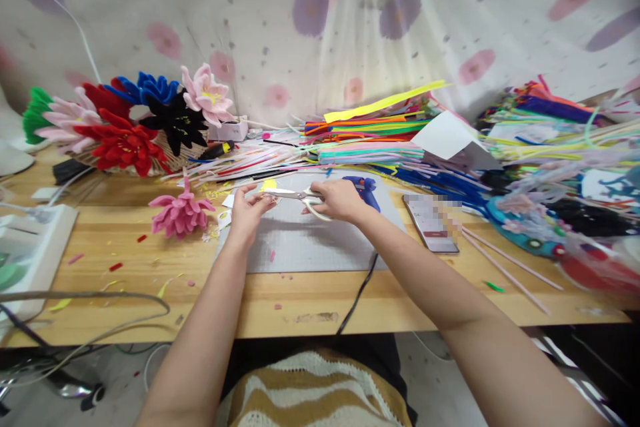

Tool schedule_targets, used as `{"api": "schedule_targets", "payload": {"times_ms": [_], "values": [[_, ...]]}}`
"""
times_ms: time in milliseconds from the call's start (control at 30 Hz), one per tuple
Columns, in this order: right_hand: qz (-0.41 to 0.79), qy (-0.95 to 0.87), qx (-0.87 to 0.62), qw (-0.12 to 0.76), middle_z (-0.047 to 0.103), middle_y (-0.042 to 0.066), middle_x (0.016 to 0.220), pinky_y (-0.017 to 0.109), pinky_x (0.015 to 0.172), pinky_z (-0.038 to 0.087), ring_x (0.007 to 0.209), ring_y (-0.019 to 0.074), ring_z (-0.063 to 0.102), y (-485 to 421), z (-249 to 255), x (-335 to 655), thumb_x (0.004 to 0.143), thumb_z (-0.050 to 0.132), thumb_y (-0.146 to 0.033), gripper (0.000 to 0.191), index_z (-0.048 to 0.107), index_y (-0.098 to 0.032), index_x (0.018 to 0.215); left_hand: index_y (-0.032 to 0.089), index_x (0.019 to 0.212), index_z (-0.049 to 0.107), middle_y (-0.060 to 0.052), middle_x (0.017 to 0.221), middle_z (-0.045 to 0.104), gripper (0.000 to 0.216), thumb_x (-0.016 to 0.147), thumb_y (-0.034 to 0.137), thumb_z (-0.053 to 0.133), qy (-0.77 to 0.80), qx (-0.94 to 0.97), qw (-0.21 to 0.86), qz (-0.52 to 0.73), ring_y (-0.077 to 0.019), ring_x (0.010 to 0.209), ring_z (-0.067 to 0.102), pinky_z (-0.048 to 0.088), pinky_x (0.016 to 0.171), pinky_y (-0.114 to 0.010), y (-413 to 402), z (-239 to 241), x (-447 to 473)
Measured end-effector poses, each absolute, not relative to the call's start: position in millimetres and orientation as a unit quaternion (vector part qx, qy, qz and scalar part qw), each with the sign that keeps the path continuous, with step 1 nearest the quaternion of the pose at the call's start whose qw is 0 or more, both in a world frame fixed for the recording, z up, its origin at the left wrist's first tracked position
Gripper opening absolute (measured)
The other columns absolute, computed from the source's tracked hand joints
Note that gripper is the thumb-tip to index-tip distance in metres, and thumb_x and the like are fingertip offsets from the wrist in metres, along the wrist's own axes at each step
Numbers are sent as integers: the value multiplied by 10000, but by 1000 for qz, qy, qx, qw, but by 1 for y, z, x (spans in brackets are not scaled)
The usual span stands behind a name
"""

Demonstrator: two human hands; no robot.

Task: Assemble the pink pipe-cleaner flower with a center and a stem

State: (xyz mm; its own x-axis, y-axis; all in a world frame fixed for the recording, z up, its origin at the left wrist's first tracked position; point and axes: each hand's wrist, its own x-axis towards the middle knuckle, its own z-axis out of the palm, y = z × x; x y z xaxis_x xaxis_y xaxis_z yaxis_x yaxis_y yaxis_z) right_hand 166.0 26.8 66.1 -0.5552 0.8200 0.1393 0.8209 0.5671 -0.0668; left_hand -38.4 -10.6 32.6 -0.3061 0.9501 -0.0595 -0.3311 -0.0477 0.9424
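My right hand (339, 200) grips the white handles of a pair of scissors (295, 195), whose blades point left. My left hand (246, 208) pinches a small yellow piece (269, 185) right at the blade tips. Both hands hover over a grey cutting mat (305, 240) on the wooden table (150, 267). A blue glue gun (365, 190) lies just behind my right hand, with its black cord running off the front edge.
A pink pipe-cleaner flower (181, 213) lies left of the mat. A basket of finished flowers (125, 123) stands at the back left. Piles of coloured pipe cleaners (370, 140) fill the back and right. A phone (431, 221) lies right of the mat. A white power strip (35, 247) sits at the left edge.
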Motion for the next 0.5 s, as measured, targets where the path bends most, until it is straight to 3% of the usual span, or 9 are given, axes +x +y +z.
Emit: {"api": "schedule_targets", "payload": {"times_ms": [500], "values": [[-6,-878,-474,68,692,56,826,255,542,156,731,175,601,26,65,166,765,395,-696,542,600,-207,878,177,908,435,34,650,643,448,554,101,700,472,294,514,653,-116,646,646,529,766,-364,-10,34,-35]]}}
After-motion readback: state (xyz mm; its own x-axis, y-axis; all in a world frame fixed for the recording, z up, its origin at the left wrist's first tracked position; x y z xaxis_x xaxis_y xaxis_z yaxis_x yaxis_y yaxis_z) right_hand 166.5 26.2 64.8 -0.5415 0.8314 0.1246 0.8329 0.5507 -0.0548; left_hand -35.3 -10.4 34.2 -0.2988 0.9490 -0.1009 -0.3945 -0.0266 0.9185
